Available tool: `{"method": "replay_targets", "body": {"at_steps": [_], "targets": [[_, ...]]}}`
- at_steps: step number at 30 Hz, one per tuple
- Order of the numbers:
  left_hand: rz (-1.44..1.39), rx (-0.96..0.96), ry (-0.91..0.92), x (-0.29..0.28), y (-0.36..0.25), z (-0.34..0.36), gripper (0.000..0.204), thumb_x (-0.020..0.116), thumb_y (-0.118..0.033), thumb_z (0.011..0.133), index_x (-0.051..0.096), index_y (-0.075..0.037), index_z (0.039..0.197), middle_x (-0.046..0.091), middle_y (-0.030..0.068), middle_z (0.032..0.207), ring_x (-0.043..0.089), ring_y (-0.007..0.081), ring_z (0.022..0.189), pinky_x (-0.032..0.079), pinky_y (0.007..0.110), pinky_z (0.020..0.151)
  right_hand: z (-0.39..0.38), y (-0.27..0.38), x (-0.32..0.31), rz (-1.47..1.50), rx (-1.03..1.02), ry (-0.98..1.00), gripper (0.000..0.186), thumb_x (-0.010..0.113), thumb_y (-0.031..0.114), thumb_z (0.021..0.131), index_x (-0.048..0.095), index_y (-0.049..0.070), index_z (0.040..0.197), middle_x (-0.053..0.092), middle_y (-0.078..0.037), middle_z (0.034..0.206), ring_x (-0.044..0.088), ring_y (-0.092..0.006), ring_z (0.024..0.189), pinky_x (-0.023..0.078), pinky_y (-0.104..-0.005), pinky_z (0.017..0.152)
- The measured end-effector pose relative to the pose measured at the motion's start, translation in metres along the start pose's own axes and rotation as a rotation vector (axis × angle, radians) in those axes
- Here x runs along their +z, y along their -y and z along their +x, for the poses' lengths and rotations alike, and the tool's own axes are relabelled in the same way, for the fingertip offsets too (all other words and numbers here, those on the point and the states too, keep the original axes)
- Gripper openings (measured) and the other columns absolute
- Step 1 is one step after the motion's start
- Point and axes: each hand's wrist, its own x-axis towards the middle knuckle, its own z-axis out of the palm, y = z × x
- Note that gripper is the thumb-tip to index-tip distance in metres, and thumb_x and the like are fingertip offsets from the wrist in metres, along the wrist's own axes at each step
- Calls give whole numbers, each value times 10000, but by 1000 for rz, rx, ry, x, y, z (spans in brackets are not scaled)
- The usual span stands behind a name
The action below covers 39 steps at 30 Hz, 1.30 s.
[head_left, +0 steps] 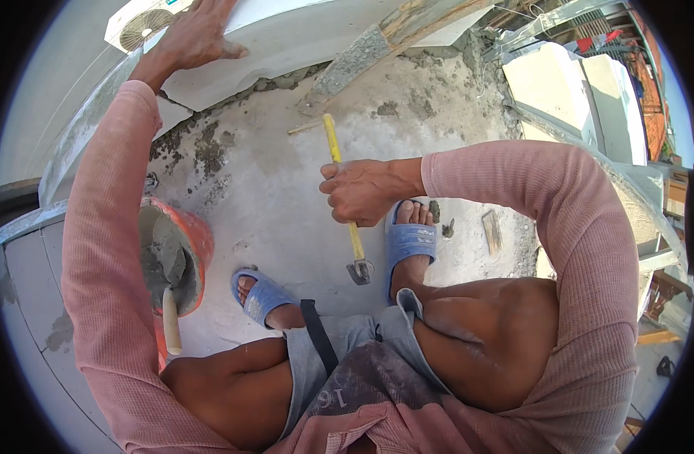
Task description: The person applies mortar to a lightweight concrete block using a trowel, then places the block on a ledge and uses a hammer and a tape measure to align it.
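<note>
My right hand (368,191) is closed around the yellow handle (355,242) of a hammer. Its dark metal head (360,272) hangs lowest, between my feet, and the other end of the handle points away from me. At the far left my left hand (195,36) lies on a large white block (286,47), thumb spread from the fingers; the fingertips are cut off by the picture's top edge. Grey mortar shows along the block's lower edge. Beside my left forearm stands an orange-red bucket (201,234) of wet mortar, with a trowel (172,321) in it, its pale handle leaning over the rim.
A mortar-crusted wooden plank (354,64) leans against the block. More white blocks (551,94) stand at the right behind a metal rail. Mortar crumbs and a wood scrap (492,231) lie on the concrete floor (301,219). A fan unit (139,30) is at the upper left.
</note>
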Motion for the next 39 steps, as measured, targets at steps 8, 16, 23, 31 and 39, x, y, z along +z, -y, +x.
{"method": "replay_targets", "body": {"at_steps": [8, 16, 23, 31, 39], "targets": [[66, 11, -140, 25, -14, 44, 1072, 767, -646, 814, 223, -271, 1658, 278, 233, 1668, 327, 471, 1515, 342, 623, 1208, -140, -33, 20, -178, 210, 91, 148, 746, 267, 720, 718, 170, 612, 638, 13, 591, 588, -216, 773, 398, -366, 866], [105, 1, -158, 16, -55, 50, 999, 786, -552, 847, 273, -260, 1653, 328, 201, 1660, 359, 429, 1508, 360, 629, 1180, -158, -99, -4, -294, 224, 154, 109, 744, 267, 736, 754, 166, 697, 675, -10, 684, 631, -239, 870, 402, -391, 998], [106, -1, -212, 25, -57, 56, 1007, 793, -574, 826, 302, -259, 1646, 383, 220, 1623, 414, 433, 1468, 405, 580, 1149, -153, -105, 11, -230, 300, 165, 167, 727, 264, 767, 711, 140, 655, 646, -11, 736, 620, -236, 917, 390, -413, 989], [136, -10, -215, 33, -42, 41, 1016, 725, -687, 838, 272, -289, 1655, 296, 199, 1676, 302, 414, 1542, 255, 619, 1258, -153, -79, 1, -187, 370, 136, 123, 748, 252, 723, 752, 131, 702, 715, -47, 804, 629, -208, 1090, 415, -393, 989], [-637, -266, -193, -16, 24, -27, 1129, 525, -921, 801, 321, -199, 1645, 302, 205, 1679, 261, 420, 1560, 275, 562, 1269, -187, -43, 18, -94, 599, 109, 149, 735, 282, 716, 686, 141, 709, 691, -31, 749, 647, -245, 898, 426, -420, 930]]}}
